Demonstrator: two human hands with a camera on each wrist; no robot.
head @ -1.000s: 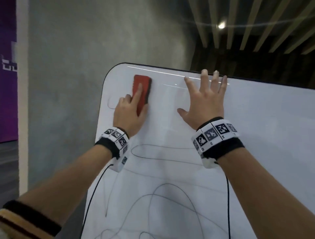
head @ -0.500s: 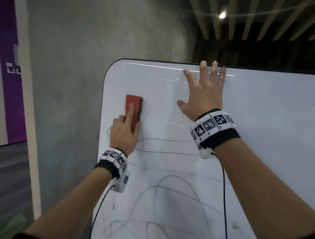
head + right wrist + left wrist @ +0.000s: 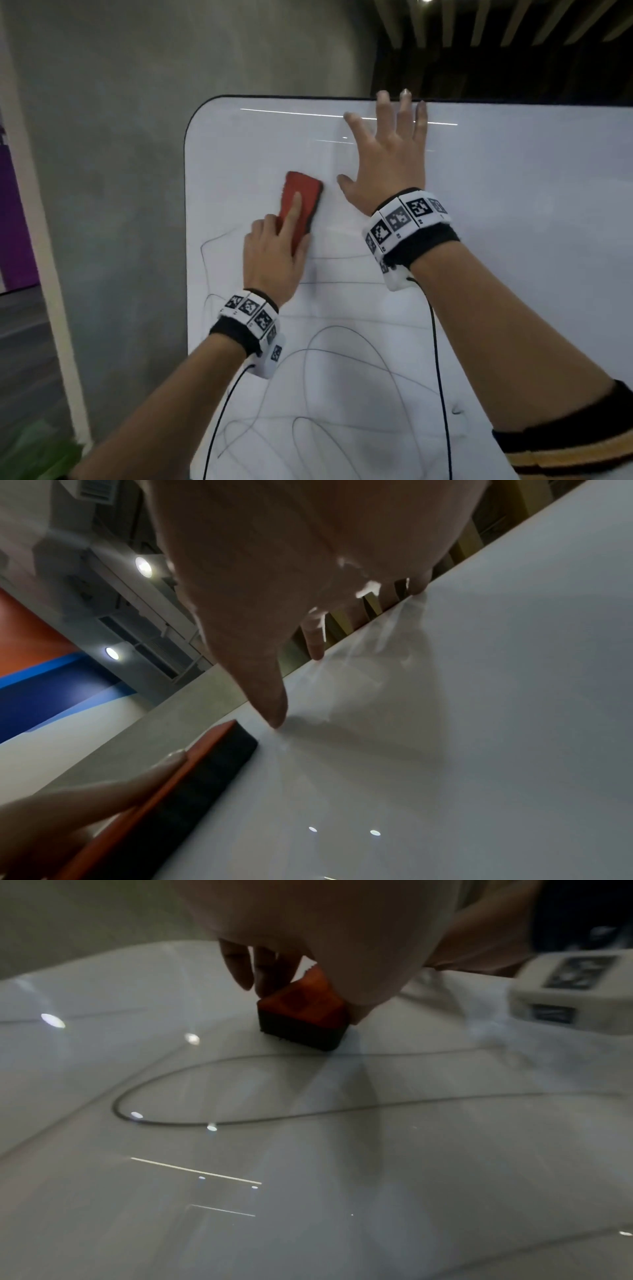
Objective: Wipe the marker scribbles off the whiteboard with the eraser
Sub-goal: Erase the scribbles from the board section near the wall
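A white whiteboard [image 3: 513,212] with a dark rim fills the middle and right of the head view. Thin black marker scribbles [image 3: 342,370] loop over its lower half; the top part is wiped bare. My left hand [image 3: 274,253] grips a red eraser [image 3: 299,202] with a black felt pad and presses it flat on the board, index finger lying along its back. The left wrist view shows the eraser [image 3: 304,1010] just above a scribble loop [image 3: 205,1102]. My right hand [image 3: 387,164] lies flat on the board, fingers spread, fingertips at the top edge.
A grey concrete wall [image 3: 120,171] stands left of the board. A purple panel [image 3: 13,222] and a pale pillar are at the far left, something green at the bottom left corner. Slatted ceiling beams show above the board. Sensor cables hang from both wrists.
My left hand has dragged the eraser down from the board's top left corner and then right toward my right thumb. The scribble near the top left is gone. My right hand has stayed flat.
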